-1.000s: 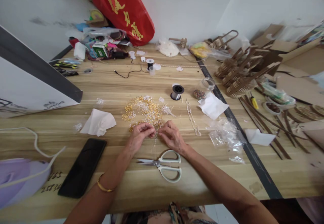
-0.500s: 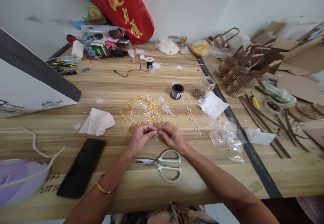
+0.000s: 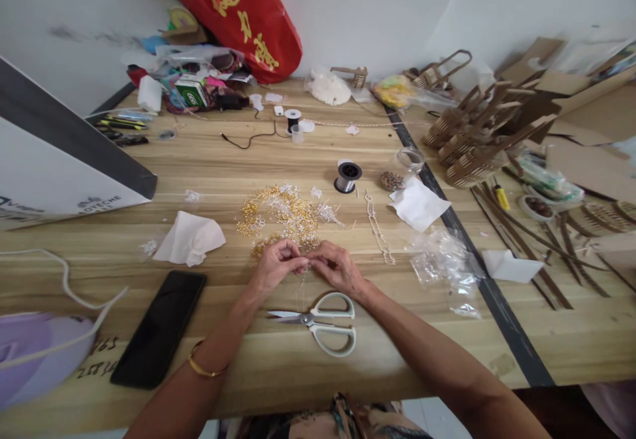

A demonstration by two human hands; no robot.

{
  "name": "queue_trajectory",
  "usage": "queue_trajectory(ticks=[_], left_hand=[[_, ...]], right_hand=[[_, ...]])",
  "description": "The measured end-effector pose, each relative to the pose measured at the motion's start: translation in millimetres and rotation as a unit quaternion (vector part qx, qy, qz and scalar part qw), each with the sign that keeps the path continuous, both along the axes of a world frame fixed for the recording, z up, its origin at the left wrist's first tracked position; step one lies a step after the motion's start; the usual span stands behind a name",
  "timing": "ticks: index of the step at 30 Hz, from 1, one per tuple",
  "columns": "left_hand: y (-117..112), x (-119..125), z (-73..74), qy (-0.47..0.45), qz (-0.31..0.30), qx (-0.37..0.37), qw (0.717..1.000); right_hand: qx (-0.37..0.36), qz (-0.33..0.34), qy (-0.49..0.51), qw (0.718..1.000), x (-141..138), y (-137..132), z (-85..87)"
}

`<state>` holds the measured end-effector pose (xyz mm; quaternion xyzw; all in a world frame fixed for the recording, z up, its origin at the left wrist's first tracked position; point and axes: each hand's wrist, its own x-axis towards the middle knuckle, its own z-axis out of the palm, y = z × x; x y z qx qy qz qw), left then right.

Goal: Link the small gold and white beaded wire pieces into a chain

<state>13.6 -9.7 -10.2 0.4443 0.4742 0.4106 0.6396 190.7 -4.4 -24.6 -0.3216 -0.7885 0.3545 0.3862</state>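
Note:
My left hand (image 3: 276, 265) and my right hand (image 3: 336, 265) meet fingertip to fingertip over the table, both pinched closed. A thin strand of small clear beads (image 3: 303, 281) hangs down from between the fingers; its upper end is hidden by them. Just beyond the hands lies a loose pile of gold and silver beads and rings (image 3: 293, 217). White-handled scissors (image 3: 318, 320) rest on the wood nearer to me, blades pointing left. A finished-looking beaded chain (image 3: 378, 230) lies right of the pile.
A spool of wire (image 3: 347, 178) stands behind the pile, with a jar of dark beads (image 3: 408, 163) to its right. A black phone (image 3: 159, 330) and crumpled tissue (image 3: 189, 239) lie left. Plastic bags (image 3: 444, 270) and small woven baskets (image 3: 472, 138) are at right.
The hands stay together at the same spot, with only a slight shift of the fingers. The strand still hangs below them, and the view has tilted very slightly.

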Motion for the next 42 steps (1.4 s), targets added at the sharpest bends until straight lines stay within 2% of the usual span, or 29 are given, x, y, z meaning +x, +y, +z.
queue_trajectory(ticks=[11,17,24,27,35,42], left_hand=[[1.2,-2.3,-1.9,0.007,-0.029,0.004,1.000],[1.3,-2.9,-4.6,0.014,-0.023,-0.008,1.000],[-0.1,-2.1,3.2,0.027,-0.025,0.010,0.999],[-0.3,-2.8,4.4,0.021,-0.010,0.016,1.000],[0.9,-7.0,-4.5,-0.015,0.051,0.007,0.999],[1.5,-5.8,-3.5,0.015,0.073,0.015,0.997]], right_hand=[[-0.004,-0.030,0.010,0.999,-1.1,-1.5,3.7],[-0.003,-0.036,0.018,0.999,-1.2,-1.8,4.7],[-0.007,-0.039,0.015,0.999,-1.4,-1.2,4.2],[-0.011,-0.050,0.011,0.999,0.1,-0.6,4.5],[0.032,-0.053,0.003,0.998,4.4,3.3,1.6],[0.067,-0.060,-0.024,0.996,3.2,2.5,0.0]])
